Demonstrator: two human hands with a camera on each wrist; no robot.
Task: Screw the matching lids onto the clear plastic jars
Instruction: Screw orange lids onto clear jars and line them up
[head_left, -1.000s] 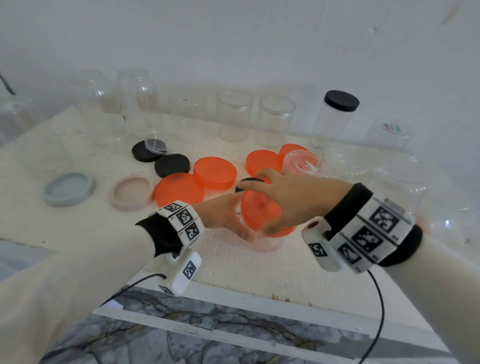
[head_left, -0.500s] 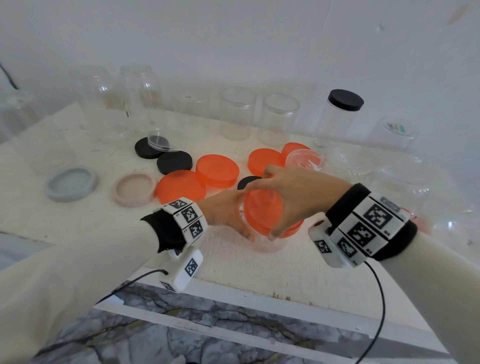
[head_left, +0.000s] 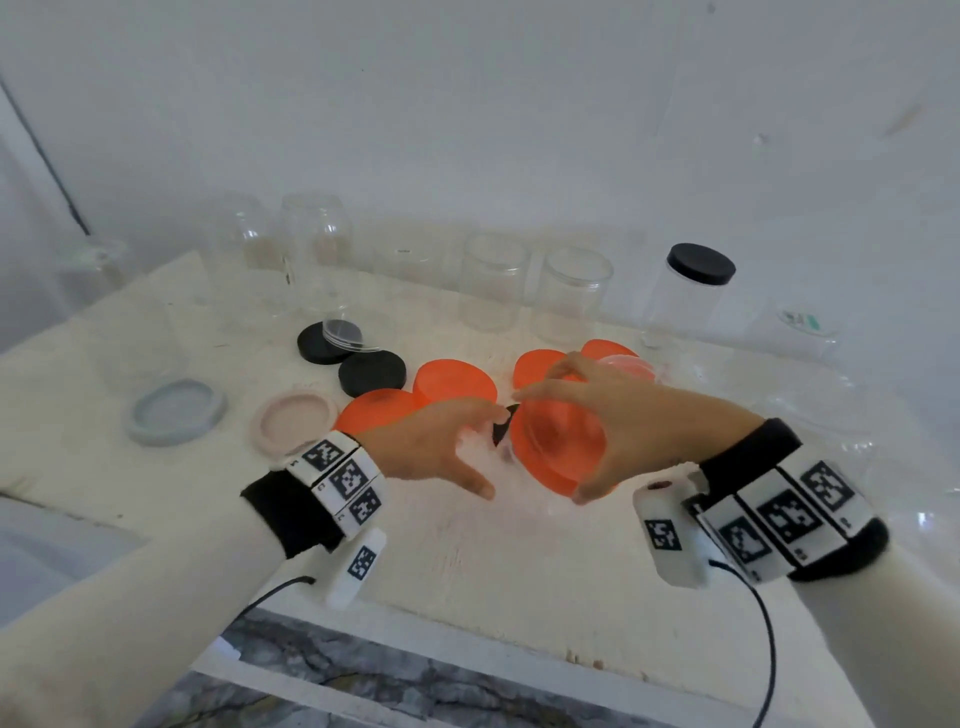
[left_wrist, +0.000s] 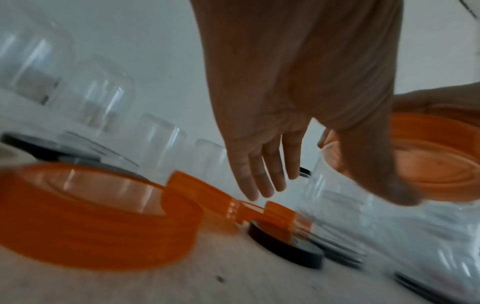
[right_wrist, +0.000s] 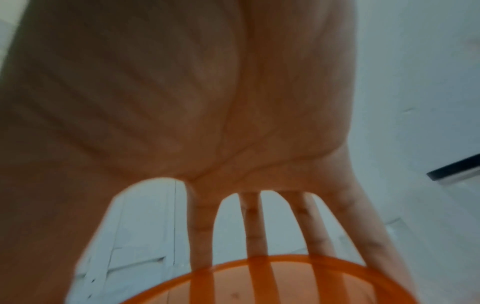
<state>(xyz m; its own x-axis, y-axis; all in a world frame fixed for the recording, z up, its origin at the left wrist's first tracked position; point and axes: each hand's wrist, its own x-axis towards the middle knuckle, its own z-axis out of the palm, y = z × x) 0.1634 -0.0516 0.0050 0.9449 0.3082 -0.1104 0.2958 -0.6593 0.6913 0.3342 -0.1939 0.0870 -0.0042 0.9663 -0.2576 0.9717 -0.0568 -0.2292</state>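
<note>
My right hand (head_left: 550, 444) grips an orange lid (head_left: 571, 462) by its rim and holds it tilted over the mouth of a clear plastic jar (head_left: 514, 499) near the table's front middle. In the right wrist view its fingers (right_wrist: 253, 226) reach down behind the translucent lid (right_wrist: 285, 283). My left hand (head_left: 491, 452) is just left of the jar with fingers straight; in the left wrist view its thumb (left_wrist: 389, 185) lies in front of the jar (left_wrist: 376, 236), and the fingers stand apart from the jar wall. The jar's lower part is hard to make out.
Loose orange lids (head_left: 454, 382), black lids (head_left: 371, 371), a pink lid (head_left: 296, 426) and a grey lid (head_left: 174, 418) lie left and behind. Open clear jars (head_left: 493, 280) and one jar with a black lid (head_left: 685, 296) line the back. The table's front edge (head_left: 467, 639) is close.
My left hand has loosened from around the jar and its fingers have straightened. The right hand has kept the orange lid and shifted it slightly over the jar.
</note>
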